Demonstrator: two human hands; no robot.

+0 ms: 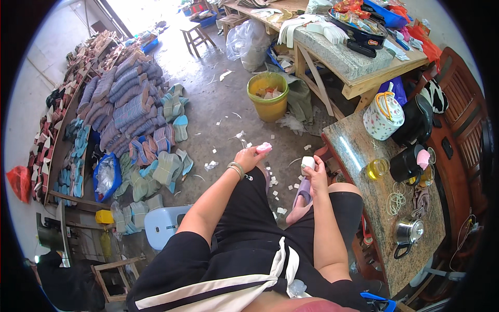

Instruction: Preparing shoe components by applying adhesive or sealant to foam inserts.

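My left hand (246, 158), with a bangle on its wrist, reaches out over my left knee. Its fingers are closed on a small, crumpled-looking pink piece (264, 147), whose kind I cannot make out. Over the gap beside my right knee, my right hand (318, 176) is closed around a small white rounded case (307, 163). The two hands are apart. Below them, many small white square scraps (275, 188) lie scattered on the floor around my purple slippers (303, 190).
Bundled striped insoles (130, 104) are heaped at left, near a blue stool (161, 226). A yellow bucket (267, 112) holding scraps stands ahead. At right, a stone-topped table (358, 171) carries a floral teapot (383, 117), black pitcher (404, 164) and metal pot (409, 230).
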